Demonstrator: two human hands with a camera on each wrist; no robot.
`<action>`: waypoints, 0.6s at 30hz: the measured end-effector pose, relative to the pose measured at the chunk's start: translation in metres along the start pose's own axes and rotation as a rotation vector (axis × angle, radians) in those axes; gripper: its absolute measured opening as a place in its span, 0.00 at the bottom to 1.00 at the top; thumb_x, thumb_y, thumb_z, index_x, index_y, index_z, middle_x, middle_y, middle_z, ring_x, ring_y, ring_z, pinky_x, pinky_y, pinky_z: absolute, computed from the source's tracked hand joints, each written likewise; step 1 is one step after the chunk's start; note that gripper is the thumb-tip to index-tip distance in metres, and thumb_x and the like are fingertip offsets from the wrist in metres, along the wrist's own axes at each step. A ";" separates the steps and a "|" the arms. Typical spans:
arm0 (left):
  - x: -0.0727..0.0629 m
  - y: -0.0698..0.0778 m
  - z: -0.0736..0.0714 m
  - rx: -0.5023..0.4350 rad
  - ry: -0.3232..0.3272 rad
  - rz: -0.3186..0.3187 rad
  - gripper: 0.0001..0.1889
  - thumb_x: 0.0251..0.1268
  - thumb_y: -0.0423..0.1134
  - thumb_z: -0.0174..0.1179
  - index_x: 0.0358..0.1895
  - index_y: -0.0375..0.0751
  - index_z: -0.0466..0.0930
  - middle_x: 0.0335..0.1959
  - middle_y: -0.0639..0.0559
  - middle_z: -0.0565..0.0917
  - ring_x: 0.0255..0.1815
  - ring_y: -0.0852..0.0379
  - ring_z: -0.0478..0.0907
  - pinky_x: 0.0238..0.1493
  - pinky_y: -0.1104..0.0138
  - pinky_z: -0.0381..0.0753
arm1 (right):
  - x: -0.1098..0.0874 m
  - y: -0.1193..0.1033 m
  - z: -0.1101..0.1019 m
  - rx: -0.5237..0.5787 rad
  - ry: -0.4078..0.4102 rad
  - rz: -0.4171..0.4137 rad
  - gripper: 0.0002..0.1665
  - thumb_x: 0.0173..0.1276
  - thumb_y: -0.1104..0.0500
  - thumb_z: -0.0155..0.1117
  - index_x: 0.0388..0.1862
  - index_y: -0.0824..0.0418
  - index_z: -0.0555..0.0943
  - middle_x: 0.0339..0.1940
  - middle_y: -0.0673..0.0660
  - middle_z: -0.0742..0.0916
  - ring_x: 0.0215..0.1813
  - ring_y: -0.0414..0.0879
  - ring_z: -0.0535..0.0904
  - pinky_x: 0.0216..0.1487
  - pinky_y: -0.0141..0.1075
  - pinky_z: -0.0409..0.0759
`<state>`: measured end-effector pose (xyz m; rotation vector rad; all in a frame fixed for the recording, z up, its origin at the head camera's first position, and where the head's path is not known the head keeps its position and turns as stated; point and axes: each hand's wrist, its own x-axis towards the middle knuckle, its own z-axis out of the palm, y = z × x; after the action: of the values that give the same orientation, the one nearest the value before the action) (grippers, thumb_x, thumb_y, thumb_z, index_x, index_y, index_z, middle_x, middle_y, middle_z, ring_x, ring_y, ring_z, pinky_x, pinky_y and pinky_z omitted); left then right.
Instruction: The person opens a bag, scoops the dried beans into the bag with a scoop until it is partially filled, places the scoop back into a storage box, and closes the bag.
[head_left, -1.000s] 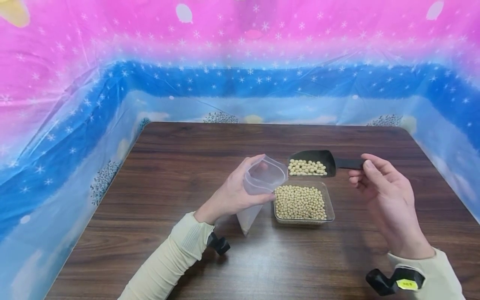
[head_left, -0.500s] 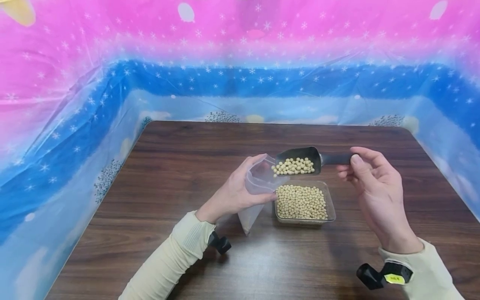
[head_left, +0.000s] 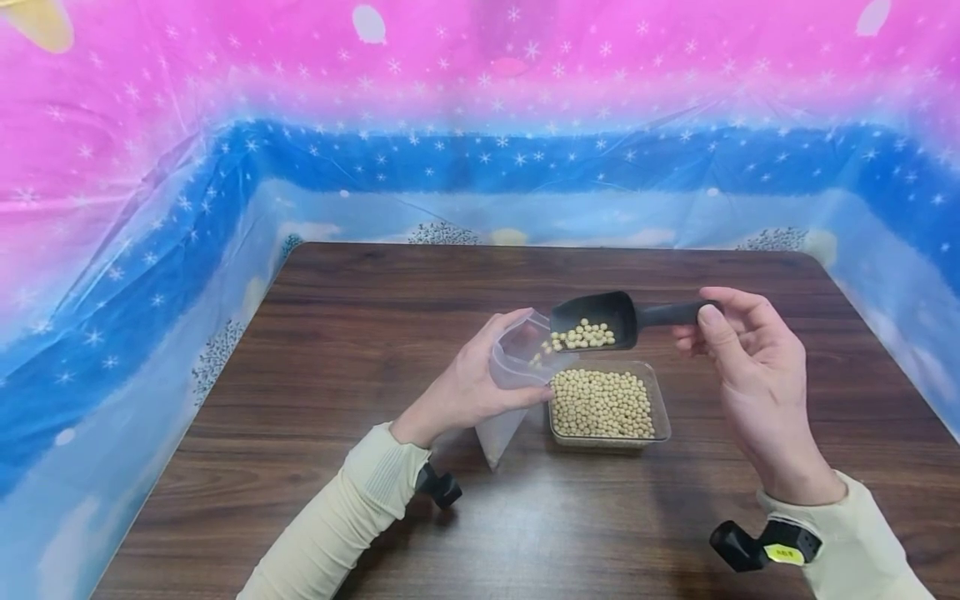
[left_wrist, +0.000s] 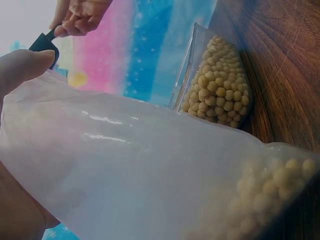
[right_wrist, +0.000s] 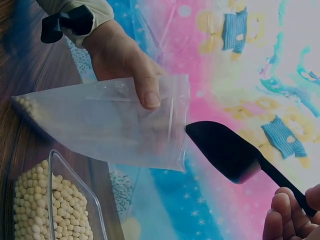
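My left hand [head_left: 468, 379] grips a clear plastic zip bag [head_left: 517, 367] near its open mouth and holds it upright on the table; a few soybeans [left_wrist: 270, 192] lie at its bottom. My right hand [head_left: 738, 358] pinches the handle of a black scoop [head_left: 600, 321]. The scoop is tilted toward the bag's mouth, and soybeans [head_left: 581, 336] slide from it into the bag. Just below sits a clear plastic tray [head_left: 660, 408] filled with soybeans [head_left: 600, 404]. In the right wrist view the scoop [right_wrist: 225, 152] touches the bag's [right_wrist: 100, 122] rim.
The brown wooden table [head_left: 337, 333] is ringed by a pink and blue starry plastic curtain [head_left: 480, 125]. Black wrist camera mounts [head_left: 750, 546] show at both sleeves.
The right hand carried the loaded scoop left from over the tray to the bag's mouth and tipped it. Beans now spill into the bag. The left hand held still.
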<state>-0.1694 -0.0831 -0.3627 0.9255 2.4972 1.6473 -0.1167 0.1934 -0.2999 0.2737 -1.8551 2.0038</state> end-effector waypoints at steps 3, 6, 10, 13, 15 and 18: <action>0.000 0.001 0.000 0.003 0.001 0.000 0.47 0.49 0.49 0.76 0.73 0.56 0.59 0.59 0.58 0.71 0.53 0.59 0.73 0.53 0.60 0.77 | 0.000 -0.001 0.000 -0.025 0.000 -0.004 0.16 0.73 0.64 0.56 0.57 0.69 0.74 0.30 0.57 0.87 0.32 0.43 0.83 0.41 0.30 0.81; 0.000 0.002 -0.001 0.003 -0.001 -0.007 0.47 0.49 0.50 0.76 0.73 0.55 0.59 0.59 0.58 0.71 0.53 0.59 0.74 0.53 0.60 0.77 | -0.001 -0.002 0.000 -0.049 0.002 -0.012 0.16 0.73 0.64 0.56 0.56 0.68 0.74 0.30 0.56 0.87 0.32 0.43 0.83 0.41 0.30 0.81; -0.001 0.002 -0.001 0.013 -0.004 -0.011 0.47 0.49 0.50 0.75 0.73 0.54 0.59 0.60 0.59 0.71 0.55 0.59 0.73 0.54 0.59 0.76 | 0.000 -0.003 0.001 -0.078 0.009 -0.042 0.15 0.73 0.64 0.57 0.56 0.68 0.75 0.29 0.57 0.87 0.31 0.44 0.83 0.40 0.30 0.81; -0.001 0.002 -0.001 0.019 -0.003 -0.010 0.47 0.49 0.50 0.75 0.73 0.54 0.59 0.61 0.59 0.70 0.56 0.60 0.72 0.56 0.59 0.76 | 0.000 -0.003 0.002 -0.120 0.003 -0.100 0.14 0.72 0.66 0.57 0.55 0.69 0.75 0.28 0.56 0.87 0.30 0.43 0.83 0.39 0.29 0.81; -0.001 0.002 -0.001 0.016 -0.002 -0.005 0.47 0.49 0.50 0.75 0.73 0.54 0.59 0.61 0.58 0.70 0.56 0.60 0.72 0.56 0.59 0.76 | 0.000 -0.002 0.002 -0.151 -0.003 -0.166 0.15 0.71 0.69 0.57 0.55 0.72 0.75 0.28 0.56 0.87 0.30 0.43 0.83 0.39 0.28 0.81; -0.001 0.001 -0.001 0.006 -0.003 0.010 0.47 0.49 0.49 0.76 0.73 0.52 0.59 0.60 0.59 0.72 0.56 0.60 0.72 0.57 0.59 0.75 | -0.001 -0.001 0.002 -0.196 0.011 -0.261 0.15 0.70 0.72 0.56 0.55 0.75 0.74 0.29 0.56 0.87 0.31 0.43 0.83 0.37 0.27 0.80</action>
<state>-0.1682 -0.0842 -0.3618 0.9422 2.5012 1.6405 -0.1157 0.1911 -0.2988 0.4234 -1.8836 1.6358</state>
